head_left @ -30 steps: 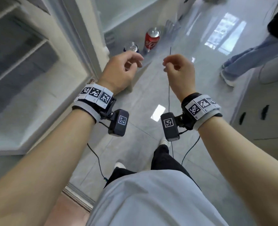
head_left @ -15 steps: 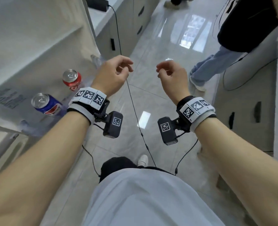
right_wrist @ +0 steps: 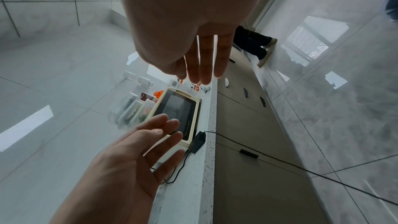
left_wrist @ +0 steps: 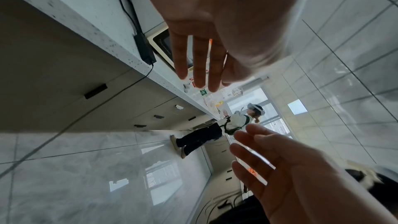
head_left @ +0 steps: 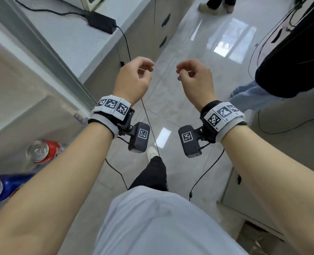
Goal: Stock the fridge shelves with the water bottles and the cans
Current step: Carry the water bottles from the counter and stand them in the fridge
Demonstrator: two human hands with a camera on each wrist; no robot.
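Observation:
A red can (head_left: 42, 151) and a blue can (head_left: 3, 188) stand at the lower left of the head view, below a pale panel (head_left: 23, 100); motion blur hides what they rest on. My left hand (head_left: 145, 70) and right hand (head_left: 183, 70) are raised side by side over the floor, well above and to the right of the cans. Both are empty, with fingers loosely bent. The left wrist view shows the left hand's fingers (left_wrist: 200, 67) nearly straight, and the right wrist view shows the same of the right hand's fingers (right_wrist: 202, 67). No water bottle is clearly visible.
A grey counter (head_left: 69, 45) with a black power adapter (head_left: 101, 23) and a cream oven (right_wrist: 178, 113) runs along the left above drawers. A person in jeans (head_left: 290, 61) stands at the right, another person's feet (head_left: 215, 6) ahead. A thin black cable (head_left: 150, 126) hangs between my wrists.
The view has swung right, away from the fridge shelves, so the cans slid to the lower left. Both hands stayed raised and their fingers loosened a little.

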